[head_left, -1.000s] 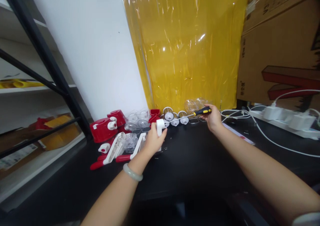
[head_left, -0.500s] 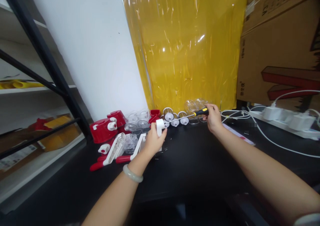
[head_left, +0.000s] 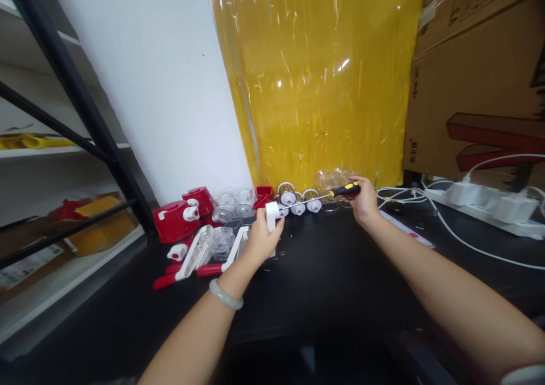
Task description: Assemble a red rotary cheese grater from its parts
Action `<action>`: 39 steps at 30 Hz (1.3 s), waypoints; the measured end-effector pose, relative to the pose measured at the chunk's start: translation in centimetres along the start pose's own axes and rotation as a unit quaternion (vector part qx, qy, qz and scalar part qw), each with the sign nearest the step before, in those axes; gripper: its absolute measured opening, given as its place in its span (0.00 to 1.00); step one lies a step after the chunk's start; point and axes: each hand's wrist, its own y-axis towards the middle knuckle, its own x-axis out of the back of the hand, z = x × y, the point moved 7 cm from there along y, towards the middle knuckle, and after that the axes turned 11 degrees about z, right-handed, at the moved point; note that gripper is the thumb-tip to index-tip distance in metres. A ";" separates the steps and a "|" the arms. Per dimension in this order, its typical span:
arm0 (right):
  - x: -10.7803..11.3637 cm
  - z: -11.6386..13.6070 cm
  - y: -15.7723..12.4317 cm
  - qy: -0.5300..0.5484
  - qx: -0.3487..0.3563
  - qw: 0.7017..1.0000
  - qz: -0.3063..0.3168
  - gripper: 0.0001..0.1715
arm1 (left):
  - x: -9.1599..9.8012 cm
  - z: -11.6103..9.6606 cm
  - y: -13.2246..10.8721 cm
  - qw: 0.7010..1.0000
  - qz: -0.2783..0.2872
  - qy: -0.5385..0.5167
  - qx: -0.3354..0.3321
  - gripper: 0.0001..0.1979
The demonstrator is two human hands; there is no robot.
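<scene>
My left hand (head_left: pixel 260 238) is closed around a white plastic part (head_left: pixel 271 215), held upright above the black table (head_left: pixel 323 277). My right hand (head_left: pixel 363 201) grips the black-and-yellow handle of a screwdriver (head_left: pixel 346 189). Its metal shaft runs left, and the tip meets the white part. Just behind the shaft stand small round white-and-clear spools (head_left: pixel 288 194). A pale bangle (head_left: pixel 225 294) circles my left wrist.
Red lids (head_left: pixel 175 220), white-and-red crank arms (head_left: pixel 195 253) and clear cups (head_left: pixel 222 242) lie left of my left hand. A yellow plastic-wrapped panel (head_left: pixel 323 78) and cardboard boxes (head_left: pixel 477 72) stand behind. A power strip (head_left: pixel 485 208) with white cables lies at right. A black-framed shelf (head_left: pixel 63 146) is at left.
The screwdriver handle has shifted slightly in my right hand, dipping and coming back. My left hand and the white part have stayed in place.
</scene>
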 end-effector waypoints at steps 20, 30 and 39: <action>0.3 0.5 0.1 -0.042 0.053 0.998 -0.006 0.27 | 0.1 -0.2 -0.1 0.999 -0.011 -0.027 -0.021 0.14; 0.3 -0.5 0.4 -0.018 0.048 0.998 0.025 0.28 | 0.1 -0.3 -0.2 1.000 -0.001 -0.005 -0.006 0.14; 0.3 -1.4 0.7 -0.013 0.011 0.999 0.032 0.16 | 0.1 -0.1 -0.1 1.000 0.001 0.004 0.004 0.15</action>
